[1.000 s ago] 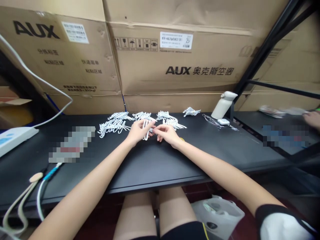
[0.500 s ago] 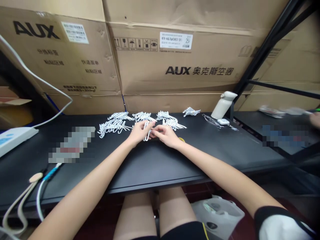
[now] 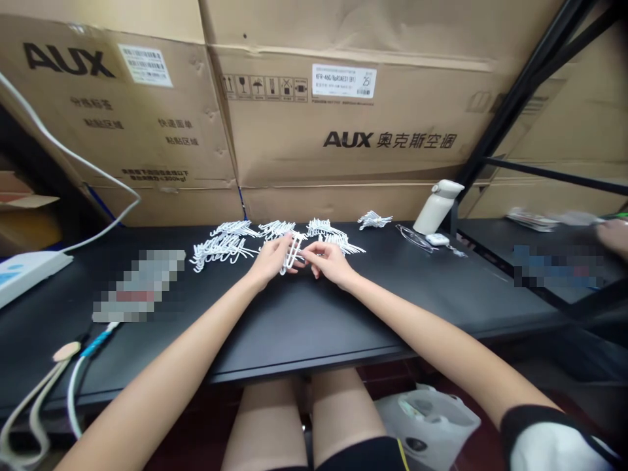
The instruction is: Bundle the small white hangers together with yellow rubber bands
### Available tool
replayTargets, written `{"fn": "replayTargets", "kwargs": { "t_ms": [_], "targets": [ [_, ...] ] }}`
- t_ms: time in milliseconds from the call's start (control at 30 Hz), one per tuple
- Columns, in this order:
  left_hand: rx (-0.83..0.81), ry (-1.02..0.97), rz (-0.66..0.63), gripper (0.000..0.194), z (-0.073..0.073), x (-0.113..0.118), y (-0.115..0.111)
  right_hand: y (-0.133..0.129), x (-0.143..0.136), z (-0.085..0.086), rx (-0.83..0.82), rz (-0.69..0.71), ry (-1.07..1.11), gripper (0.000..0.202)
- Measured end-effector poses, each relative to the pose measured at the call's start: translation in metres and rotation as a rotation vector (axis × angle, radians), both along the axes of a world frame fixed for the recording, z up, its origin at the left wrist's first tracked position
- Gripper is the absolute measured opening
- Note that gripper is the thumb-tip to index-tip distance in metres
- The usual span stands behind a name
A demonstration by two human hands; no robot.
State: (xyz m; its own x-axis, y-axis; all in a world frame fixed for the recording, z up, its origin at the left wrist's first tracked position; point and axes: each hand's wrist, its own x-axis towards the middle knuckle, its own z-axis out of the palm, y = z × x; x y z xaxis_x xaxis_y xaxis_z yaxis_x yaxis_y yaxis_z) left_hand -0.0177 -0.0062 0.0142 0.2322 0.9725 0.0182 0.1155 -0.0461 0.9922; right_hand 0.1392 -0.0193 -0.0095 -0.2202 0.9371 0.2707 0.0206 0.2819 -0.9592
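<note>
— Left hand (image 3: 266,263), near the centre of the view: in what state is it shown?

— Closed about several slender white hooks (image 3: 293,254), which slant upward to the right between thumb and fingers.

— And the right hand (image 3: 331,263)?

— Thumb and index finger are brought together at the right edge of the held hooks. Whether they pinch one of them cannot be told at this size.

— Where do the held hooks lie relative to their surroundings?

— Between the two hands, above the black table (image 3: 314,320). Similar white hooks are grouped beyond: a back left pile (image 3: 233,228), a back middle pile (image 3: 277,228) and a back right pile (image 3: 321,227). Nearer the person are a front left pile (image 3: 220,250) and a front right pile (image 3: 347,244), the latter partly hidden by the right hand. One small bundle (image 3: 375,220) lies apart, farther right.

— Which other objects are seen?

— To the right, a white bottle (image 3: 434,209), with glasses (image 3: 415,239) and a small white case (image 3: 436,240) in front of it. To the left, a pixelated object (image 3: 142,284) and a white power strip (image 3: 32,271). Cardboard boxes (image 3: 275,150) form the background; at the far right edge appears another person's hand (image 3: 614,235).
</note>
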Motion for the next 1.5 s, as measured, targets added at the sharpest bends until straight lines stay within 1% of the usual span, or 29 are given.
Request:
{"fn": "replayTargets", "kwargs": {
  "t_ms": [233, 367, 433, 567, 667, 767, 900, 1167, 1500],
  "targets": [
    [-0.093, 0.006, -0.053, 0.042, 0.001, -0.004, 0.003, 0.002, 0.002, -0.002, 0.03, 0.071, -0.038, 0.031],
    [-0.066, 0.027, -0.045, 0.043, 0.003, -0.005, 0.003, 0.001, 0.003, -0.003, 0.077, 0.113, -0.103, 0.033],
    [-0.048, 0.045, -0.043, 0.045, 0.003, -0.005, 0.001, 0.0, 0.003, -0.003, 0.117, 0.112, -0.148, 0.034],
    [-0.037, 0.066, -0.065, 0.048, 0.003, -0.004, -0.001, -0.004, 0.001, -0.002, 0.171, 0.062, -0.245, 0.033],
    [-0.026, 0.082, -0.089, 0.052, 0.001, -0.004, 0.0, -0.009, 0.0, 0.0, 0.193, 0.048, -0.268, 0.03],
    [-0.014, 0.102, -0.085, 0.05, 0.0, -0.003, 0.0, -0.011, -0.001, 0.001, 0.214, 0.06, -0.273, 0.028],
    [0.001, 0.121, -0.074, 0.047, -0.001, -0.003, 0.001, -0.011, -0.001, 0.0, 0.196, 0.078, -0.28, 0.029],
    [-0.041, 0.108, -0.074, 0.049, -0.002, -0.002, 0.001, -0.01, -0.004, -0.003, 0.197, 0.062, -0.258, 0.028],
    [-0.035, 0.149, -0.077, 0.048, -0.003, -0.003, 0.002, -0.013, -0.005, 0.001, 0.183, 0.065, -0.278, 0.026]
  ]
}}
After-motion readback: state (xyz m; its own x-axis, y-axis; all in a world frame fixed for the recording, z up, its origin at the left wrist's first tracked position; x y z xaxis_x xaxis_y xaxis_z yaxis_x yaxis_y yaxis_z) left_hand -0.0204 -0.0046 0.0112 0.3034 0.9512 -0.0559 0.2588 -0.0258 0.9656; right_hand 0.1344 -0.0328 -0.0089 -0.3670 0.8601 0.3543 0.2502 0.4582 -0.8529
